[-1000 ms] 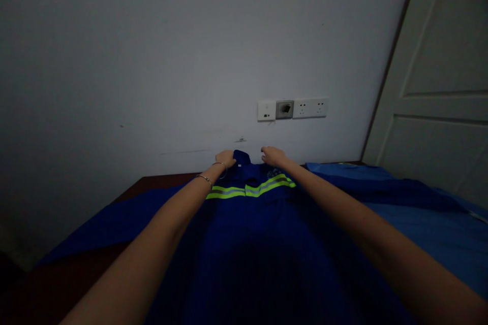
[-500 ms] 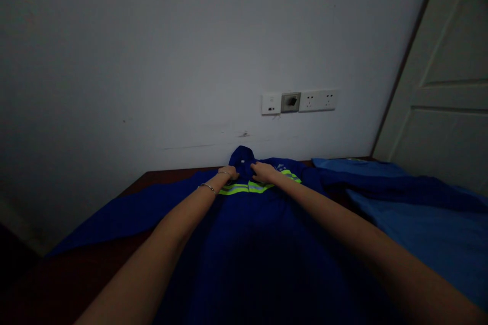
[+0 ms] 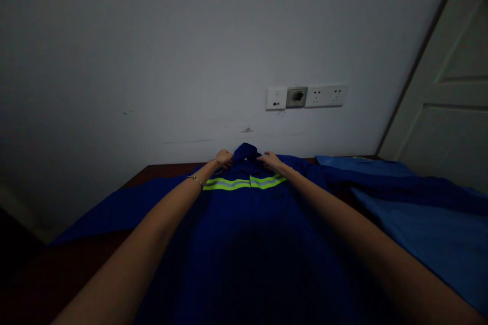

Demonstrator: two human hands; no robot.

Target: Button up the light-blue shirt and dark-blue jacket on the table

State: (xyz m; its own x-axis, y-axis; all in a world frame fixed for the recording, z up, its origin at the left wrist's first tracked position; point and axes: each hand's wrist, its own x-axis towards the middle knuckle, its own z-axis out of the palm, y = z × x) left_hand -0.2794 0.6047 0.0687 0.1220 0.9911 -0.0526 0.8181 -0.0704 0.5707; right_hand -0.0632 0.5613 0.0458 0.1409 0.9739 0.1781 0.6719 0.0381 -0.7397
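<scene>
A dark blue work jacket (image 3: 236, 223) lies front up with its sleeves spread to both sides. A yellow-green and grey reflective stripe crosses its chest. Its collar (image 3: 246, 151) stands up at the far end, close to the wall. My left hand (image 3: 224, 158) is closed on the cloth at the left of the collar, fingers curled. At the collar's right side my right hand (image 3: 270, 161) pinches the fabric between thumb and fingers. Deep shadow hides the lower part of the jacket.
The jacket rests on a dark reddish-brown table (image 3: 163, 169) against a white wall (image 3: 183, 61). Lighter blue cloth (image 3: 415, 233) lies under the right sleeve. Wall sockets (image 3: 324, 96) sit above the table, and a pale door (image 3: 453, 111) stands at the right.
Both hands have moved from the chest opening up and outward to the two sides of the collar. More of the reflective stripe shows between my arms. The view has shifted slightly.
</scene>
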